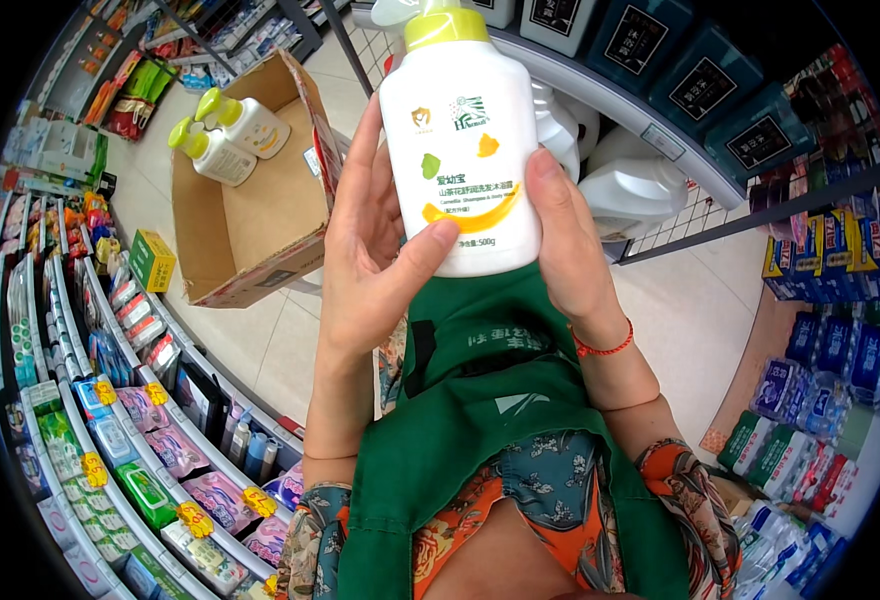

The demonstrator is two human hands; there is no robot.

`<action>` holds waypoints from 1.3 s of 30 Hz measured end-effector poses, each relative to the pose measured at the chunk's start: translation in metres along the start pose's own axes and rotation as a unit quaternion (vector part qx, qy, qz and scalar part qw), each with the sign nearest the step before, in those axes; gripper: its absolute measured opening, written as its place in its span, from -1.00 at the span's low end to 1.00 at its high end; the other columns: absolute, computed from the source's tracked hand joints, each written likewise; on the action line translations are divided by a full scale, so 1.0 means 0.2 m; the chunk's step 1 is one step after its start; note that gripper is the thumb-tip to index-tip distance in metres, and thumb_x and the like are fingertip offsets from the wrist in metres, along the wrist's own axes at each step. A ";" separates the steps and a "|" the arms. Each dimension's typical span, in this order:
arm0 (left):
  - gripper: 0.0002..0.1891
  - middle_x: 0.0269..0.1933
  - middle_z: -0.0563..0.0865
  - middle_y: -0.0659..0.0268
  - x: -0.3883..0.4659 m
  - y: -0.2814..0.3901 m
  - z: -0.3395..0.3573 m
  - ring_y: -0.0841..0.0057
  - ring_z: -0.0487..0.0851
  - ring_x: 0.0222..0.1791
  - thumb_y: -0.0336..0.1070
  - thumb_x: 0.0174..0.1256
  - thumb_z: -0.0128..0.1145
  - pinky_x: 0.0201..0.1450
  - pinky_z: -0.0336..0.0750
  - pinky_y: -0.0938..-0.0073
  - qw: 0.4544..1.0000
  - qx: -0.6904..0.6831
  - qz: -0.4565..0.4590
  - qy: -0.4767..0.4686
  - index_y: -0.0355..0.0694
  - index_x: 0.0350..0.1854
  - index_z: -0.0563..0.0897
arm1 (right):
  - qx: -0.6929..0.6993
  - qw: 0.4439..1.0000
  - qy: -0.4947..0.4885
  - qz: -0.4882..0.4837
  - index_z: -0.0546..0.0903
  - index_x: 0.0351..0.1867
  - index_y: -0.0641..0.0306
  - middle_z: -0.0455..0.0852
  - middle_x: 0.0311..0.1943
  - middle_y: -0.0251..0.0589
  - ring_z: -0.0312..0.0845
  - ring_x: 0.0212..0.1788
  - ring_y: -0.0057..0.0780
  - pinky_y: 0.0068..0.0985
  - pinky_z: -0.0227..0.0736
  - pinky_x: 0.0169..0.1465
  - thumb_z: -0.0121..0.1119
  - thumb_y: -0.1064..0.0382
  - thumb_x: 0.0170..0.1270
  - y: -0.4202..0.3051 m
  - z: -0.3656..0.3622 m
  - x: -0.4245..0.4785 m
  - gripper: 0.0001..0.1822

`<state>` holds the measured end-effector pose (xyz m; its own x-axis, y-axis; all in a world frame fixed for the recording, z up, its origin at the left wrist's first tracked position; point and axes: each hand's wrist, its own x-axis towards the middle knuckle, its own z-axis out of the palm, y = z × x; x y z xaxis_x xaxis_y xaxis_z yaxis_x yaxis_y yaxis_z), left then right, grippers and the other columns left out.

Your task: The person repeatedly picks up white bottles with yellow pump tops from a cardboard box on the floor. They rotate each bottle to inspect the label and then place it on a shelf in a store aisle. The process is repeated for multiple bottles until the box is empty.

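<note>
Between my two hands is a white plastic pump bottle (462, 97) with a yellow-green collar, held upright with its printed front towards me. My left hand (372, 240) grips its left side, the thumb lying across the lower front. On the other side my right hand (563, 225) presses against the bottle, thumb along the edge. To the left, an uncapped cardboard box (252, 232) holds two similar white pump bottles (237, 135) with yellow-green pumps, standing in its far corner. The top of the held bottle's pump is cut off by the frame's upper edge.
A shelf (635, 105) ahead carries dark teal bottles (699, 82), with white jugs (627, 195) on a wire rack beneath. Curved-looking shelves of packaged wipes (143, 491) run along the left. Wrapped bottle packs (770, 450) are stacked at right. A yellow-green carton (151, 259) stands near the box.
</note>
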<state>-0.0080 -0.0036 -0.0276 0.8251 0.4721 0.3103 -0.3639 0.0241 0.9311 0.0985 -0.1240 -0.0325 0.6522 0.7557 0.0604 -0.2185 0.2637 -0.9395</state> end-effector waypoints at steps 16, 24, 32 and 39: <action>-0.05 0.47 0.26 -0.09 -0.02 0.01 -0.01 0.22 0.36 0.43 -0.49 0.19 0.22 0.42 0.31 0.27 1.000 0.026 0.000 0.000 -0.32 0.58 -0.09 | 0.005 1.000 -0.006 0.004 0.47 0.15 0.41 0.65 -0.02 -0.15 0.55 -0.01 -0.60 -0.61 0.43 0.09 -0.22 -0.09 0.61 0.01 0.00 0.01 -0.47; 0.02 0.47 0.26 -0.09 -0.02 0.00 -0.02 0.21 0.36 0.43 -0.48 0.10 0.22 0.42 0.29 0.25 0.998 0.051 0.014 -0.016 -0.27 0.59 -0.13 | -0.041 0.999 -0.002 0.023 0.42 0.21 0.47 0.63 0.08 -0.03 0.58 0.09 -0.45 -0.53 0.46 0.16 -0.28 -0.12 0.60 0.03 -0.03 0.02 -0.40; 0.05 0.50 0.21 -0.06 -0.02 0.00 -0.02 0.23 0.34 0.44 -0.50 0.08 0.21 0.43 0.27 0.26 0.999 0.029 0.003 -0.020 -0.29 0.59 -0.17 | -0.044 0.998 0.039 0.025 0.54 -0.01 0.38 0.69 -0.14 -0.20 0.57 -0.14 -0.63 -0.61 0.44 -0.02 -0.24 -0.12 0.60 0.04 -0.01 0.02 -0.46; 0.05 0.54 0.13 -0.05 -0.03 0.02 -0.02 0.26 0.38 0.42 -0.51 0.08 0.21 0.42 0.29 0.28 0.999 0.049 0.003 -0.019 -0.30 0.59 -0.18 | -0.020 1.000 0.007 0.008 0.50 -0.02 0.39 0.66 -0.13 -0.19 0.55 -0.13 -0.65 -0.65 0.44 -0.02 -0.24 -0.07 0.61 0.02 -0.01 0.02 -0.50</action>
<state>-0.0159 -0.0035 -0.0270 0.8395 0.4389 0.3203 -0.3253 -0.0661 0.9433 0.1009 -0.1208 -0.0368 0.6591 0.7509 0.0410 -0.2001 0.2276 -0.9530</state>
